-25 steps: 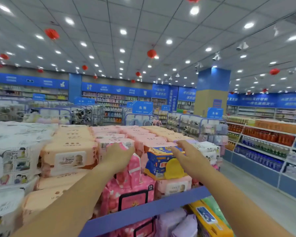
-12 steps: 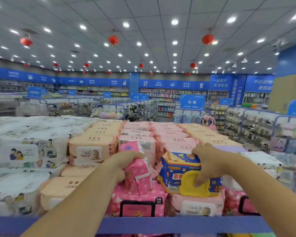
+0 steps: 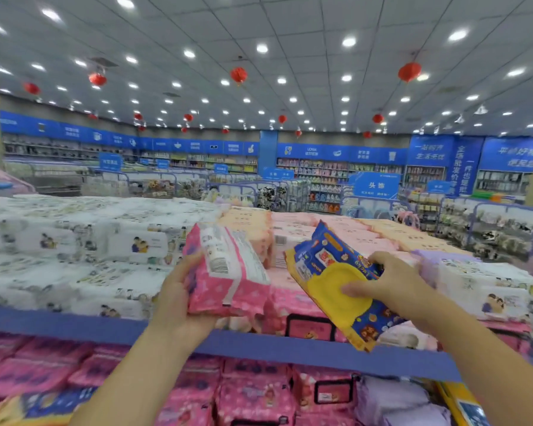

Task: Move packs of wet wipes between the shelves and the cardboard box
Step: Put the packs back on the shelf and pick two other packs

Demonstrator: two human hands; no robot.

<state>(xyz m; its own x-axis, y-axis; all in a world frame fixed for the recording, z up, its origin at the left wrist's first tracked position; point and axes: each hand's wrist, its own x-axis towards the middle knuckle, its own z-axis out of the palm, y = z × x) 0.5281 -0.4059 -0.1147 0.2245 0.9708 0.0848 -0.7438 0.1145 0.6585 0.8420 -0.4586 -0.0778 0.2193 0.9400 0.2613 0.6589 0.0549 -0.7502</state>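
My left hand (image 3: pixel 179 299) grips a pink pack of wet wipes (image 3: pixel 228 272), lifted clear above the top shelf (image 3: pixel 74 324) with its barcoded back facing me. My right hand (image 3: pixel 385 284) holds a blue pack with a round yellow lid (image 3: pixel 336 281), tilted, thumb pressed on the lid and fingers curled over its upper edge. Both packs hang in front of the stacked wipes on the top shelf. The cardboard box is not in view.
White packs (image 3: pixel 74 241) fill the shelf's left side, with peach and pink packs (image 3: pixel 320 232) in the middle and lilac and white packs (image 3: pixel 474 278) on the right. More pink packs (image 3: pixel 243 392) lie on the lower shelf. Store aisles stretch behind.
Both hands have pulled their packs up and back off the stacks toward me. The pink pack has turned its back side up, and the blue pack has tilted.
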